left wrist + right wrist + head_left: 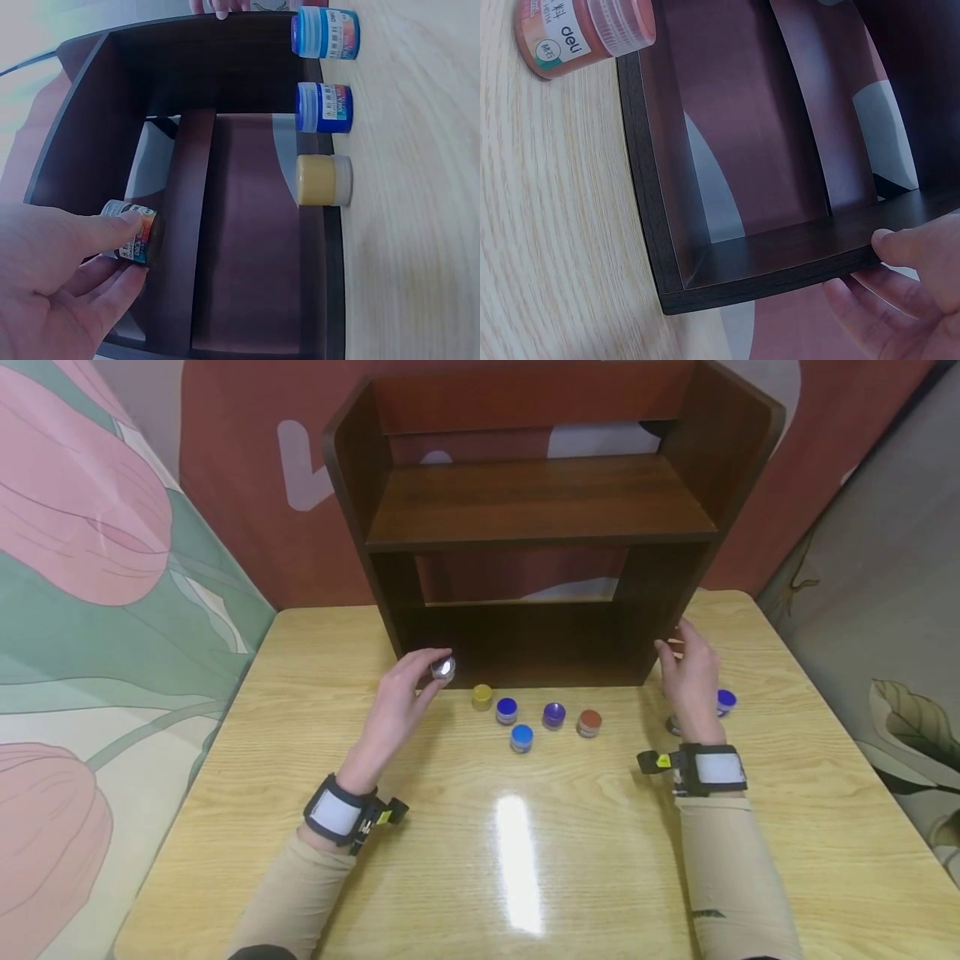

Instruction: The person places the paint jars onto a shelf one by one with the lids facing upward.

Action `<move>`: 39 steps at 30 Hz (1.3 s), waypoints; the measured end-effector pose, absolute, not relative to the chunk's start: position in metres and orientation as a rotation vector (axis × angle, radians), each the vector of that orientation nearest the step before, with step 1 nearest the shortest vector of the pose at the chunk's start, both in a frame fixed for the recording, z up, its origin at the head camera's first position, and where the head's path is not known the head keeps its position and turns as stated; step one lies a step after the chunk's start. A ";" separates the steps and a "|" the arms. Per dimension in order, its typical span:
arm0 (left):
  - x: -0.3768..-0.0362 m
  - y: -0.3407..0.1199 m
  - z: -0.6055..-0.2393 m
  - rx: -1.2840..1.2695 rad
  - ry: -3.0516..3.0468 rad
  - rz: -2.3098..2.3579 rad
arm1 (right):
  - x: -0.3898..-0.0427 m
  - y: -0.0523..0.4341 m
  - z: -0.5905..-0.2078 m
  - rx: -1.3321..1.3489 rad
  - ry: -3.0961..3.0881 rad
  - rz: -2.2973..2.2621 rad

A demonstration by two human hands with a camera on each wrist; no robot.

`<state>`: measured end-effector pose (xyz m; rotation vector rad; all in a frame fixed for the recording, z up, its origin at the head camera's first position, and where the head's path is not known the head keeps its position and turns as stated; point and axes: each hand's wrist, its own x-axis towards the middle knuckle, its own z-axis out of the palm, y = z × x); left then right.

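Dark paint jar [444, 669] is near the middle of the head view, slightly left, before the lower left of the wooden shelf unit [540, 502], pinched between thumb and fingers of your left hand [393, 702]. In the left wrist view its long axis runs roughly left to right, slightly tilted, clear lid [112, 207] toward the left edge. Your right hand [690, 681] grips the unit's right side panel [780, 279]. Including the held one, you have eight jars in sight: at mid-frame on the table [420, 877], one yellow jar [482, 697], one dark blue jar [507, 711], one light blue jar [522, 738], one purple jar [554, 716] and one terracotta jar [589, 723]; right of centre, one blue-topped jar [725, 702] and one mostly hidden jar [672, 726].
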<state>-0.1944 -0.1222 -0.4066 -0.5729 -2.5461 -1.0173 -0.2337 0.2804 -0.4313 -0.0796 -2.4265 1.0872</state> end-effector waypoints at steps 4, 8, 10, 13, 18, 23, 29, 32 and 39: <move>-0.194 -0.121 -0.402 -0.580 -2.524 -1.023 | -0.233 0.280 -0.431 -0.081 -2.431 1.092; -0.193 -0.120 -0.395 -0.582 -2.492 -1.036 | -0.232 0.280 -0.430 -0.082 -2.434 1.097; -0.193 -0.121 -0.391 -0.582 -2.476 -1.044 | -0.232 0.280 -0.430 -0.083 -2.436 1.097; -0.192 -0.121 -0.385 -0.584 -2.456 -1.056 | -0.232 0.280 -0.430 -0.088 -2.443 1.094; -0.191 -0.123 -0.380 -0.577 -2.446 -1.063 | -0.233 0.281 -0.431 -0.090 -2.448 1.087; -0.190 -0.123 -0.376 -0.565 -2.443 -1.045 | -0.233 0.281 -0.431 -0.090 -2.448 1.091; -0.192 -0.121 -0.371 -0.572 -2.407 -1.053 | -0.233 0.281 -0.432 -0.088 -2.447 1.090; -0.193 -0.121 -0.368 -0.570 -2.394 -1.046 | -0.233 0.281 -0.431 -0.085 -2.442 1.088; -0.194 -0.121 -0.361 -0.553 -2.366 -1.045 | -0.232 0.281 -0.430 -0.093 -2.449 1.091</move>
